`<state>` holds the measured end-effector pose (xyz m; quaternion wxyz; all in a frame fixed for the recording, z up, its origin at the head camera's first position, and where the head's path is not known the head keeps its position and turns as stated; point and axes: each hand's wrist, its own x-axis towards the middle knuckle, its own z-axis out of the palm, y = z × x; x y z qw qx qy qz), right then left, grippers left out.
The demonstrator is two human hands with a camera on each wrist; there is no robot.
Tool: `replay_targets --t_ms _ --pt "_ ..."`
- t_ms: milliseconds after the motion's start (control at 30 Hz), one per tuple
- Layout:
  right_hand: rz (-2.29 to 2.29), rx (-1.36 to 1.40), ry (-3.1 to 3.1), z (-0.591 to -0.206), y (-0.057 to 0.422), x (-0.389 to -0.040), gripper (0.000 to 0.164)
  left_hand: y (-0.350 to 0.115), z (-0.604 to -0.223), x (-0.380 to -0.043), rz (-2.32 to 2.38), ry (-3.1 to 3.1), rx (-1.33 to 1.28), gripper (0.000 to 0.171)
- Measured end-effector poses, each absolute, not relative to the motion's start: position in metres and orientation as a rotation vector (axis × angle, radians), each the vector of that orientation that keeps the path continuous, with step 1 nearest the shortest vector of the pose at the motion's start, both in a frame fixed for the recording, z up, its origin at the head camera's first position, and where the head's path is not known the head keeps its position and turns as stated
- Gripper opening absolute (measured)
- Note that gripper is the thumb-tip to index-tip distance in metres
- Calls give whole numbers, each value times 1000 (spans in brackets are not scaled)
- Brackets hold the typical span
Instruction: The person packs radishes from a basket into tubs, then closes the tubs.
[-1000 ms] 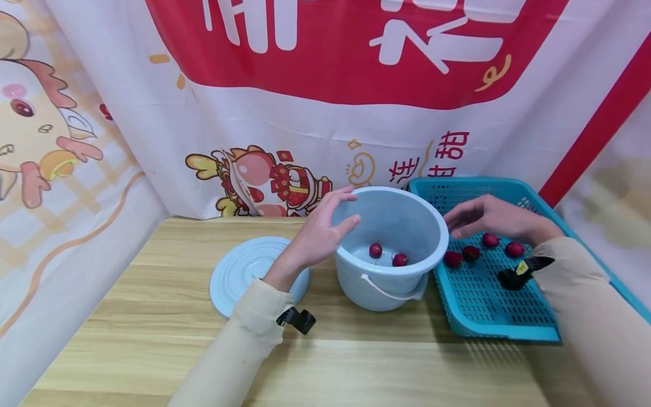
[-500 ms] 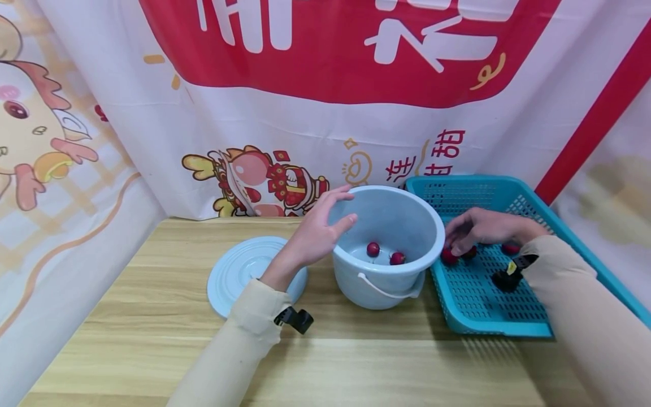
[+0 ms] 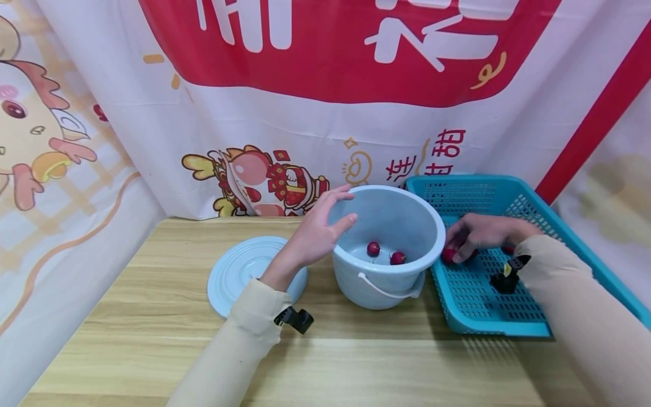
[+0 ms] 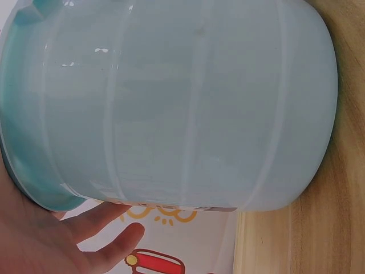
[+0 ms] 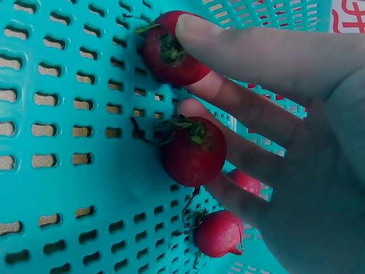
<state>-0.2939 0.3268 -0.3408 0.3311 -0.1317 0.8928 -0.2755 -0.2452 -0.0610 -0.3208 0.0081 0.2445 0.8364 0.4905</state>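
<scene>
In the turquoise basket (image 3: 500,327), my right hand (image 3: 480,232) pinches a red radish (image 5: 174,51) between thumb and index finger. Beside it, a second radish (image 5: 197,151) lies by the other fingers, and a third radish (image 5: 218,233) is further along the basket. Part of one more shows behind the fingers. My left hand (image 3: 316,234) is at the left rim of the pale blue bucket (image 3: 378,285), fingers loosely spread, thumb above the rim. Two radishes (image 3: 373,249) lie on the bucket's bottom. The left wrist view shows the bucket's outer wall, with fingers (image 4: 117,248) beside the rim.
A round pale blue lid (image 3: 244,268) lies on the wooden table (image 3: 152,339) left of the bucket, partly behind my left forearm. The bucket's white handle (image 3: 386,293) hangs at its front. A printed curtain (image 3: 315,135) stands close behind.
My right hand has lowered from above the basket into it and now grips a radish near the bucket side. My left hand holds nearly the same place at the rim.
</scene>
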Motion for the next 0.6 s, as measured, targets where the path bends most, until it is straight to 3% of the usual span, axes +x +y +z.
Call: replay_targets --t_ms 367,600 --pt "-778 -394 2431 -336 327 -293 38 -60 -322 -246 1537 2605 741 49" --pt "-877 -402 2600 -328 323 -286 49 -60 -323 -246 1535 2616 749 48"
